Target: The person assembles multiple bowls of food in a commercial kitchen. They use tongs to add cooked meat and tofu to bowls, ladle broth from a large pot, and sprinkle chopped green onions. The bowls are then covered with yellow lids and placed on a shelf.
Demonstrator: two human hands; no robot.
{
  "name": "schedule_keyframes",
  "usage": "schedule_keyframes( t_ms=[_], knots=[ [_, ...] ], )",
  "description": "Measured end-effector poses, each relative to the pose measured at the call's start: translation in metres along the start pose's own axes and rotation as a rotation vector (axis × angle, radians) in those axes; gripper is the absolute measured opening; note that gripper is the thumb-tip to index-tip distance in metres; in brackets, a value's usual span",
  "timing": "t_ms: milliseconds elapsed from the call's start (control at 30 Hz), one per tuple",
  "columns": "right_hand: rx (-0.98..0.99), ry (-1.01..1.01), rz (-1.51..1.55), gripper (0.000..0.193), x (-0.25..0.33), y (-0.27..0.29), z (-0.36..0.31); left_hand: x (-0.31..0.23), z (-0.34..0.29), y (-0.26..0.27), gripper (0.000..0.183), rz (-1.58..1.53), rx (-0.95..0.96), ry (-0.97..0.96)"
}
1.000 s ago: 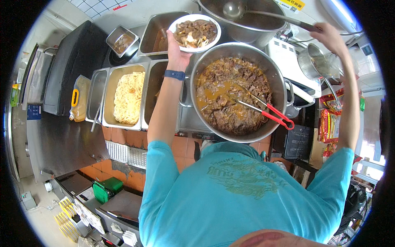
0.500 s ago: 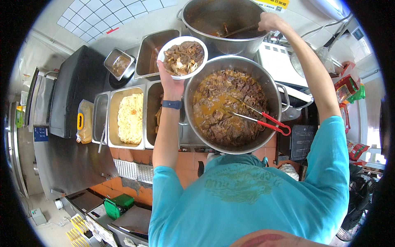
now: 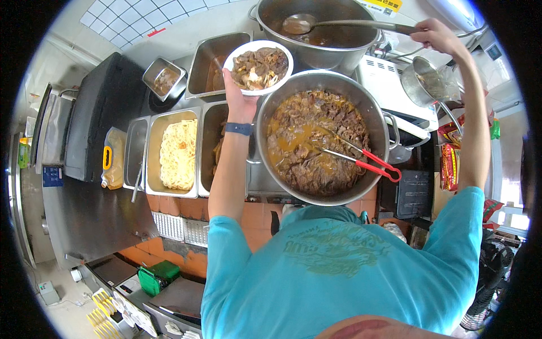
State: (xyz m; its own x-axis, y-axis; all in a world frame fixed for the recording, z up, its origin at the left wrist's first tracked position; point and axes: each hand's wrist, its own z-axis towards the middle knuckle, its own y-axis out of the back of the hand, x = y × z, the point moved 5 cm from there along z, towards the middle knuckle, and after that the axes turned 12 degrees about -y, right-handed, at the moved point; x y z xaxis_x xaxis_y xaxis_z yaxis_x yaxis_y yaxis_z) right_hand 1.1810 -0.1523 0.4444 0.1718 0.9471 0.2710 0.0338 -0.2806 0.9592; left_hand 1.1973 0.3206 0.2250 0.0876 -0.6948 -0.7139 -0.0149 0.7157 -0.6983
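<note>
My left hand point(image 3: 241, 101) is closed on the near left side of a white bowl point(image 3: 259, 89) heaped with sliced brown meat and some pale pieces. My right hand point(image 3: 439, 37) grips the end of a long ladle point(image 3: 361, 24), whose round scoop hangs over the deep far pot point(image 3: 322, 56); dark liquid shows low inside that pot. Between my arms stands a wide steel pot point(image 3: 379, 135) full of chopped meat in yellowish broth. Red-handled tongs point(image 3: 367, 162) lean in it, their handles resting over its near right rim.
Left of my forearm, a steel pan point(image 3: 151, 169) holds pale noodles point(image 3: 179, 155). An empty-looking narrow pan point(image 3: 135, 155) with a utensil adjoins it. A jug with a yellow handle point(image 3: 114, 158) stands further left. On the right are a white appliance point(image 3: 384, 85) and a small saucepan point(image 3: 418, 85).
My right hand has moved right and drawn the ladle up, so its scoop now shows above the far pot's liquid. The bowl has shifted slightly right and away from me.
</note>
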Motion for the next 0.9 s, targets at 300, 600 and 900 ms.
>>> schedule_keyframes(
  t_ms=[300,600,900],
  knots=[
    [-0.183,-0.141,-0.026,0.066,-0.027,0.088,-0.101,-0.003,0.016,-0.003,0.067,-0.001,0.010,0.051],
    [-0.316,-0.123,-0.058,0.062,-0.002,0.075,-0.187,-0.025,0.008,-0.011,0.073,0.053,0.008,0.090],
    [-0.340,0.023,-0.121,0.047,0.055,0.038,-0.255,-0.039,0.000,-0.001,0.072,0.106,0.028,0.093]
  ],
)
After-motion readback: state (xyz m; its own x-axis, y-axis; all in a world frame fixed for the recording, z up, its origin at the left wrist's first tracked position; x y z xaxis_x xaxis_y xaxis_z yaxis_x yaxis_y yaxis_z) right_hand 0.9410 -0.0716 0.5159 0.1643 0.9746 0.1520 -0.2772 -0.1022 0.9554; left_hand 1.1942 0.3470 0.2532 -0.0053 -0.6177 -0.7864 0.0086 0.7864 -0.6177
